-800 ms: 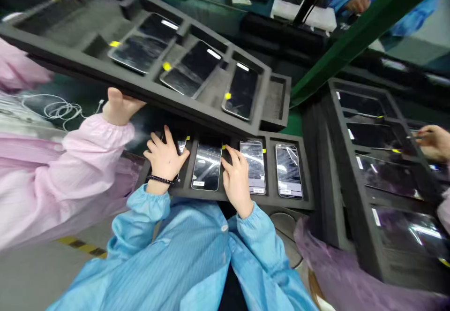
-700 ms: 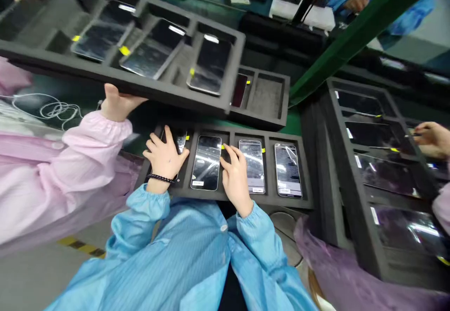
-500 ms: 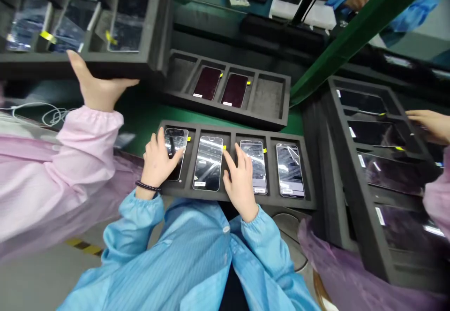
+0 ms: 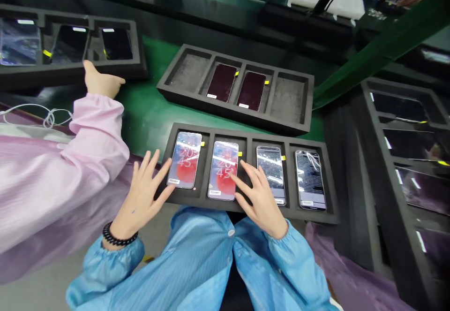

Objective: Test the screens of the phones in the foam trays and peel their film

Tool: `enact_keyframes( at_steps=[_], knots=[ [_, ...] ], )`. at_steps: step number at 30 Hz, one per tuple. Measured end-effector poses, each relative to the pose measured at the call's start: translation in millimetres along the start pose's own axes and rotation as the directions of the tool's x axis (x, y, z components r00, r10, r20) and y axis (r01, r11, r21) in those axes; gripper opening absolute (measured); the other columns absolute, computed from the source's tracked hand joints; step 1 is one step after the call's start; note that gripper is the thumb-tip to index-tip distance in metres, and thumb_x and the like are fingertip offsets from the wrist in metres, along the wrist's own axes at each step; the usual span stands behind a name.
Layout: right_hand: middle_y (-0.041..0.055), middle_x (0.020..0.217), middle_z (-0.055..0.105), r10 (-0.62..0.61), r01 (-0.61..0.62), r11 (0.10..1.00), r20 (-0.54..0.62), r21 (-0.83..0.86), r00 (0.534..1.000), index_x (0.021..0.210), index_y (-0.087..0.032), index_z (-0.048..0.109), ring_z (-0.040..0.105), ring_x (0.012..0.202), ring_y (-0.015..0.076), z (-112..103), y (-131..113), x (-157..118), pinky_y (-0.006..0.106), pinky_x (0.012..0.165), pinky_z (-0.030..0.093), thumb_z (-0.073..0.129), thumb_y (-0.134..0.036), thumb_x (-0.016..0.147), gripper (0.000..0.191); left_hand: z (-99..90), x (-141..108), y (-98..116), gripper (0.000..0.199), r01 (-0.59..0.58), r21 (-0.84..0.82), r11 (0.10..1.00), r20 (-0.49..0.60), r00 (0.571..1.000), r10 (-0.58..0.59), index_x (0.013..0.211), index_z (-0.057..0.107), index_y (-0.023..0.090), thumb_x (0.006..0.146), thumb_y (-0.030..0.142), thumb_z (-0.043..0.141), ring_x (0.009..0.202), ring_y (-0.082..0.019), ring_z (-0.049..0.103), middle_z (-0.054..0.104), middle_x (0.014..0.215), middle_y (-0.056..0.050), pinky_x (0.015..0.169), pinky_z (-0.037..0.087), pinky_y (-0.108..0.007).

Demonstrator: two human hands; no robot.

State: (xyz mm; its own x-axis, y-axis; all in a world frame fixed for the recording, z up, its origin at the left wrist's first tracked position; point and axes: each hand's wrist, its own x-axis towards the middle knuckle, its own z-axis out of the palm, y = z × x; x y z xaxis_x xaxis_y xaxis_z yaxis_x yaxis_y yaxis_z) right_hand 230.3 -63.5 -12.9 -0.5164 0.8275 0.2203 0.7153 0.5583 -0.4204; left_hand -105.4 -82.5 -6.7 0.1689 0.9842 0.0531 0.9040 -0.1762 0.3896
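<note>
A dark foam tray (image 4: pixel 207 132) lies before me with phones in its compartments. The leftmost phone (image 4: pixel 185 161) and the second phone (image 4: pixel 224 170) show lit lock screens with a red picture and a clock. The third phone (image 4: pixel 270 172) and the rightmost phone (image 4: pixel 311 179) show dark screens with lines of text. My left hand (image 4: pixel 146 193) is open, fingers spread, at the left edge of the leftmost phone. My right hand (image 4: pixel 258 196) is open too, its fingertips at the right side of the second phone's screen. Neither hand grips anything.
Behind stands another foam tray (image 4: pixel 239 118) with two dark phones in its middle compartments. A co-worker's hand (image 4: pixel 101 80) holds a tray of phones (image 4: pixel 137 62) at the left. More phone trays (image 4: pixel 372 175) stand at the right, beside a green post (image 4: pixel 372 67).
The two left phones' screens have lit up. My left hand has drawn back from the leftmost phone; my right hand has reached the second phone. The co-worker's tray has moved lower and left.
</note>
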Motion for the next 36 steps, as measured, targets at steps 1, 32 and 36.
enact_keyframes(
  at_steps=[1,32,36],
  knots=[
    [0.0131,0.162,0.035,-0.045,0.045,0.999,0.023,0.005,0.999,0.139,-0.026,0.058,0.037,0.146,0.0303,-2.5,1.2,2.7,0.065,0.121,0.028,0.050,-0.028,0.101,0.039,-3.0,0.0,-6.3,0.056,-0.101,0.024,0.995,0.033,0.994,0.100,0.154,0.037,0.036,0.099,0.048,0.042,0.158,-0.035,0.004,0.010,0.170,-0.004,0.122,0.012,-0.071],
    [0.0134,0.157,0.042,0.094,-0.084,0.992,0.100,-0.099,0.991,0.138,-0.021,0.057,0.042,0.143,0.0276,-9.5,11.2,64.8,0.060,0.124,0.024,0.035,-0.034,0.106,0.041,-0.4,99.9,0.3,0.052,-0.080,-0.067,0.995,-0.150,0.986,0.069,0.119,0.067,0.025,0.102,0.046,0.023,0.155,-0.029,0.021,0.041,0.155,-0.006,0.131,0.002,-0.057],
    [0.0158,0.160,0.039,0.064,-0.045,0.987,0.121,-0.151,0.991,0.137,-0.020,0.059,0.042,0.143,0.0303,-5.8,7.9,66.3,0.063,0.122,0.026,0.036,-0.033,0.106,0.041,-0.3,69.1,8.4,0.054,-0.040,-0.062,0.997,-0.190,0.981,0.028,0.137,0.057,0.028,0.103,0.048,0.021,0.157,-0.030,0.015,0.029,0.163,-0.001,0.132,-0.002,-0.053]
  ],
)
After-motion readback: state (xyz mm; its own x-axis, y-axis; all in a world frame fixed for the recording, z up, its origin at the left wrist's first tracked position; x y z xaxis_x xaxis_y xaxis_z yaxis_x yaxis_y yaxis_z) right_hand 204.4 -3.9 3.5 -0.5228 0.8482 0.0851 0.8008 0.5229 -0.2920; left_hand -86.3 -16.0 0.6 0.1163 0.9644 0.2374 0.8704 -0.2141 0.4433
